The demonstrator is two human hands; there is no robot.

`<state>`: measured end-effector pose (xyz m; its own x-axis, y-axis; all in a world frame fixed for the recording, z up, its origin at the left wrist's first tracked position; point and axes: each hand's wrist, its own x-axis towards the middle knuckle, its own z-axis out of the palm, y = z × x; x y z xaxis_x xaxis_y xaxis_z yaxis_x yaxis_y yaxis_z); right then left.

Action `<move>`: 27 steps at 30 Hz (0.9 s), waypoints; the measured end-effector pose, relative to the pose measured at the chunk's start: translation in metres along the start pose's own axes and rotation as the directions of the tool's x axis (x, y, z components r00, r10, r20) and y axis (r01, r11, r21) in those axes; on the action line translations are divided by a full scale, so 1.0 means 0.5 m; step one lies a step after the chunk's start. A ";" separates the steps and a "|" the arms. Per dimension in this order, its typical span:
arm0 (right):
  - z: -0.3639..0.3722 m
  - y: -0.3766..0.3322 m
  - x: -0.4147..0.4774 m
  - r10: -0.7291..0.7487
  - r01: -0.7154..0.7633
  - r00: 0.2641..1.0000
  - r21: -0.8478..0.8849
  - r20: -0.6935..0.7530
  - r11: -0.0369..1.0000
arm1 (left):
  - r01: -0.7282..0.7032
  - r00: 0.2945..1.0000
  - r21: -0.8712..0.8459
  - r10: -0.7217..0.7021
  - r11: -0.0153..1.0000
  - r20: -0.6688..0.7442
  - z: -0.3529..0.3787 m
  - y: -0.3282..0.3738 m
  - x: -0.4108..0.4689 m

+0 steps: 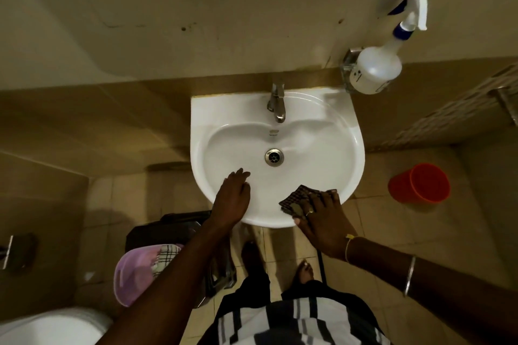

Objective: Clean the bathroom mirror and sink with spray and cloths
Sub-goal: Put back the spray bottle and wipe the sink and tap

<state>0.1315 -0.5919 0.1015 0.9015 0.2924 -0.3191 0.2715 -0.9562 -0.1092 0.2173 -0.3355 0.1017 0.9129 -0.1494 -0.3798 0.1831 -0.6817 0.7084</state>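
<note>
Arms reach in from the bottom of the view, both down to the front of the white sink (356, 134). The left hand (232, 199) lies flat on the front left rim. Its fingers are straight and their tips go over the edge into the bowl. Its grip is let go and it holds nothing. The right hand (322, 221) lies on the front right rim, with its fingers spread out and pressed down on a dark checked cloth (298, 199). The thumb hangs over the outer edge of the rim. This grip is loose too: the fingers push on the cloth from above and do not curl round it. The cloth sits bunched on the rim, partly under the fingers. The spray bottle (375, 70) is well apart from both hands, in a holder on the wall just past the back right corner of the sink. The tap (276, 103) is at the back and the drain (274, 157) is in the middle of the bowl. A red cup (420, 183) sits on the floor to the right.
</note>
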 end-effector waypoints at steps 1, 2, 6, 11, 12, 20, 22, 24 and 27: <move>0.004 -0.016 -0.002 0.011 -0.011 1.000 0.001 0.014 1.000 | 0.004 1.000 -0.006 -0.004 1.000 -0.006 -0.003 0.000 -0.002; 0.010 -0.033 -0.004 0.028 -0.028 0.999 0.008 0.025 1.000 | 0.006 1.000 -0.011 -0.006 1.000 -0.012 -0.005 0.000 -0.003; 0.043 -0.105 -0.009 0.041 -0.042 0.999 0.042 0.012 0.998 | -0.003 0.999 -0.037 0.001 0.999 -0.052 -0.017 -0.006 -0.007; 0.063 -0.189 0.018 -0.002 -0.002 0.999 0.105 0.035 0.994 | 0.017 0.998 -0.066 -0.021 0.998 -0.066 -0.030 -0.017 -0.006; 0.065 -0.207 0.026 -0.017 0.011 0.999 0.123 0.046 0.992 | 0.018 0.998 -0.074 -0.023 0.997 -0.065 -0.032 -0.017 -0.006; 0.050 -0.356 0.155 -0.106 0.102 0.994 0.359 -0.008 0.928 | 0.030 0.980 -0.150 -0.058 0.988 -0.189 -0.090 -0.035 0.002; 0.025 -0.378 0.192 -0.117 0.097 0.993 0.386 0.030 0.917 | 0.021 0.964 -0.203 -0.074 0.979 -0.257 -0.110 -0.041 0.007; 0.016 -0.397 0.239 -0.097 0.067 0.994 0.447 0.045 0.892 | 0.011 0.940 -0.263 -0.099 0.965 -0.325 -0.132 -0.049 0.014; 0.033 -0.413 0.322 -0.090 0.055 0.995 0.500 0.046 0.864 | -0.014 0.883 -0.363 -0.158 0.932 -0.441 -0.166 -0.059 0.025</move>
<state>0.2149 -0.3470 0.0570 0.8571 0.3775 -0.3505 0.1159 -0.8043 -0.5828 0.2534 -0.2580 0.1255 0.9383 0.2918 -0.1853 0.2900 -0.3728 0.8814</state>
